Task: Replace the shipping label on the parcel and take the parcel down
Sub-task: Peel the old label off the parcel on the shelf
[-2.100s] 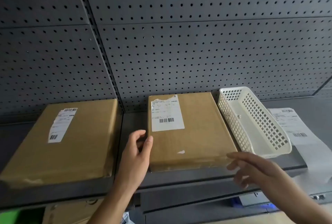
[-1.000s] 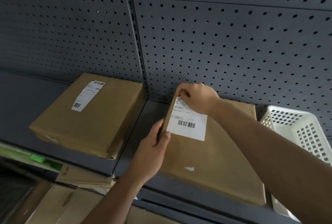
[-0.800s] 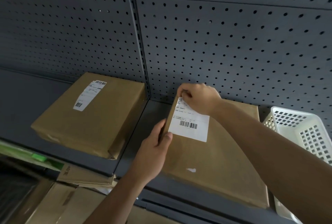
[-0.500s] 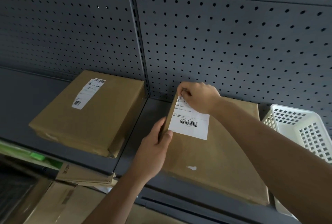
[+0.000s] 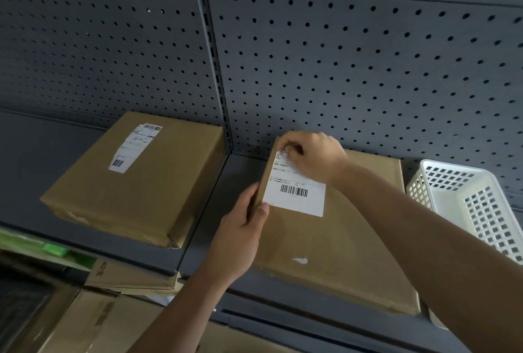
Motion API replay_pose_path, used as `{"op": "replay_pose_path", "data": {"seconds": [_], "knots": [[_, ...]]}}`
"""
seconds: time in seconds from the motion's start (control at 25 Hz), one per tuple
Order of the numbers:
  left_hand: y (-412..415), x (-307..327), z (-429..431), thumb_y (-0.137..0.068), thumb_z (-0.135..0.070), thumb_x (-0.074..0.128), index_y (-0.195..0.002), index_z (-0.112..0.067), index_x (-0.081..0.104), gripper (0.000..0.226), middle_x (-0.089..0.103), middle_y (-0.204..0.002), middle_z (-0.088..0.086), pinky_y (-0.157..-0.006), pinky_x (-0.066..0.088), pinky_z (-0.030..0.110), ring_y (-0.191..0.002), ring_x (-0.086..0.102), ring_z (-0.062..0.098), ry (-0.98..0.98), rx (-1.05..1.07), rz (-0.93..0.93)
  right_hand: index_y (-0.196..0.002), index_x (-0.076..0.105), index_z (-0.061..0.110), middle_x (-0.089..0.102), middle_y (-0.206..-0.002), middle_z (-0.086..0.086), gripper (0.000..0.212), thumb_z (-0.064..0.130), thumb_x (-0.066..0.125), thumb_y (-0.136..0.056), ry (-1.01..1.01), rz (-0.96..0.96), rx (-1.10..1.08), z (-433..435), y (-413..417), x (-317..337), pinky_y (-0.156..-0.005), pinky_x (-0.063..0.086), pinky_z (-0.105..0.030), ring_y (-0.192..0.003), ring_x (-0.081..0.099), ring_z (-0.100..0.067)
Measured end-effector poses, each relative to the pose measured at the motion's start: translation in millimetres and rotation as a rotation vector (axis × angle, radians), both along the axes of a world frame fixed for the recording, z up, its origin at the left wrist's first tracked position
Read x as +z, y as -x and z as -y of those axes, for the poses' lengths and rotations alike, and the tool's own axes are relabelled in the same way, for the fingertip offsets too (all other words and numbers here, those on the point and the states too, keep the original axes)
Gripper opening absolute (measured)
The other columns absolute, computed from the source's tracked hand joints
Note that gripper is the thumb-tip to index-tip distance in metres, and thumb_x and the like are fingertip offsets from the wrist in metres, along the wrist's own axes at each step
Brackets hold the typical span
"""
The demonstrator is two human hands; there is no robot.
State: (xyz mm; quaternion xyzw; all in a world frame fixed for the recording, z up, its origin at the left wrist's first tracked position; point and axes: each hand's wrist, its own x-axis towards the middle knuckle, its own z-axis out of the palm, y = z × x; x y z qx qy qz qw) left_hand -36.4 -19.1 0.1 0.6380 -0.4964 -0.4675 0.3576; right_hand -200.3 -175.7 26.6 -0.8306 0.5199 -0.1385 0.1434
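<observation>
You faced a dark grey pegboard wall (image 5: 353, 63) rising behind a grey metal shelf (image 5: 215, 211). On that shelf, to your left, lay a second brown parcel (image 5: 158, 191) with its own narrow label, flat and well apart from your hands. Just right of the shelf upright sat the parcel (image 5: 334, 242) you were working on, lying flat with its far edge against the pegboard. A white plastic basket (image 5: 475, 208) stood just beside its right edge. Cardboard boxes (image 5: 93, 310) were stacked below the shelf. Your left hand (image 5: 240, 242) gripped the parcel's left edge, thumb pressed on top near the label's lower corner. Your right hand (image 5: 314, 157) was curled over the far left corner, its fingertips pinched at the top edge of the shipping label (image 5: 294, 191), which lay on the parcel's top face with its barcode showing.
</observation>
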Motion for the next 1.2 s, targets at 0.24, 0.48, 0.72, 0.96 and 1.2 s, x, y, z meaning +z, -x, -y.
{"op": "replay_pose_path", "data": {"seconds": [0.24,0.48,0.72,0.96,1.2], "knots": [[0,-1,0,-0.108,-0.039,0.046,-0.153,-0.043,0.042,0.046,0.069,-0.121,-0.026,-0.099,0.056,0.035,-0.101,0.066,-0.011,0.003,0.005,-0.007,-0.101,0.061,0.037,0.066,-0.074,0.013,0.023,0.022,0.047,-0.093,-0.005,0.065,-0.013,2,2,-6,-0.060,0.041,-0.026,-0.065,0.063,-0.011],[1,0,-1,-0.108,-0.038,0.046,-0.152,-0.043,0.044,0.044,0.068,-0.117,-0.028,-0.093,0.056,0.029,-0.097,0.064,-0.015,-0.004,0.017,-0.012,-0.109,0.070,0.039,0.061,-0.091,0.017,0.023,0.031,0.053,-0.095,0.068,0.091,0.036,3,4,-13,-0.069,0.054,-0.033,-0.074,0.062,-0.010],[1,-3,0,-0.107,-0.039,0.047,-0.152,-0.043,0.043,0.045,0.070,-0.118,-0.024,-0.098,0.057,0.036,-0.098,0.067,-0.010,-0.017,0.032,-0.024,-0.099,0.069,0.033,0.067,-0.096,0.014,0.014,0.029,0.055,-0.096,0.119,0.117,0.028,1,3,-16,-0.072,0.054,-0.034,-0.077,0.063,-0.011],[1,-3,1,-0.108,-0.039,0.045,-0.152,-0.045,0.043,0.045,0.069,-0.121,-0.026,-0.101,0.055,0.037,-0.102,0.066,-0.010,-0.027,0.028,-0.022,-0.098,0.062,0.027,0.062,-0.097,0.010,0.017,0.021,0.047,-0.100,0.129,0.051,0.050,3,1,-14,-0.072,0.049,-0.034,-0.081,0.062,-0.018],[1,-5,1,-0.108,-0.042,0.043,-0.153,-0.047,0.040,0.045,0.068,-0.122,-0.027,-0.102,0.054,0.041,-0.107,0.066,-0.005,-0.035,0.018,-0.002,-0.098,0.058,0.025,0.061,-0.100,0.012,0.013,0.020,0.045,-0.101,0.065,0.039,0.055,3,2,-11,-0.078,0.050,-0.036,-0.085,0.061,-0.015]]}}
